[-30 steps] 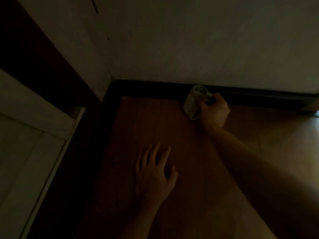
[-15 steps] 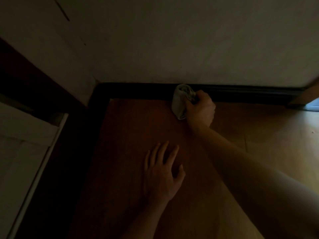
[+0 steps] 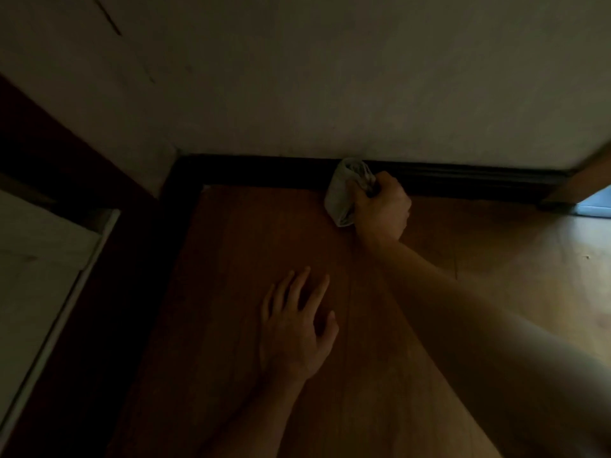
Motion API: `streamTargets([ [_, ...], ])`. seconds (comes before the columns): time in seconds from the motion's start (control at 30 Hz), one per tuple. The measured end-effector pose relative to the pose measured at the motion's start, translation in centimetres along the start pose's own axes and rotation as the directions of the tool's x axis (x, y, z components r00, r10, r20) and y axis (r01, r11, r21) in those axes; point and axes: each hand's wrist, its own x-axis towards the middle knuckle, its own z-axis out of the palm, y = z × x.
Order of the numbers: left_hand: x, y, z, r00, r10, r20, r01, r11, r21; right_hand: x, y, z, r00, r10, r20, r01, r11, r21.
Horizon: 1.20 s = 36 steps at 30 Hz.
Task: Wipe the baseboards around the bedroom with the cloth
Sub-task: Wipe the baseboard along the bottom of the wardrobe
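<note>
A dark baseboard runs along the foot of the pale far wall and turns at the corner on the left. My right hand grips a bunched pale cloth and holds it against the baseboard, about midway along the wall. The cloth hangs down to the wooden floor. My left hand rests flat on the floor with its fingers spread, nearer to me and left of my right arm.
The room is dim. A white panel with a dark frame stands on the left. A wooden door frame and a bright opening lie at the far right. The wooden floor is lit on the right.
My right hand and the cloth stay on the baseboard, now a bit closer to the left corner along the wall. The view has shifted. My left hand stays flat on the floor.
</note>
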Motion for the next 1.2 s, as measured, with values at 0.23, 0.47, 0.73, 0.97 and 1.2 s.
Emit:
streamTargets([
  [0.23,0.1,0.1,0.0,1.0,0.012,-0.003,-0.012,1.0,0.003,0.6,1.4,-1.5,0.992,0.034,-0.12,-0.04,0.998,-0.043],
  [0.47,0.2,-0.2,0.2,1.0,0.012,0.012,-0.012,1.0,-0.001,-0.1,-0.6,0.8,0.999,-0.023,-0.04,0.022,1.0,-0.021],
  [0.73,0.1,0.0,0.0,1.0,0.01,0.006,-0.01,1.0,-0.009,3.0,4.4,-6.6,0.98,0.04,-0.197,-0.054,0.997,-0.063],
  [0.97,0.1,0.2,-0.1,1.0,0.016,0.009,-0.016,1.0,0.004,3.3,5.1,-7.9,0.955,0.129,-0.268,-0.141,0.99,-0.026],
  [1.2,0.0,0.1,-0.1,1.0,0.011,0.006,-0.011,1.0,0.025,3.4,4.8,-8.5,0.981,0.047,-0.19,-0.066,0.993,-0.095],
])
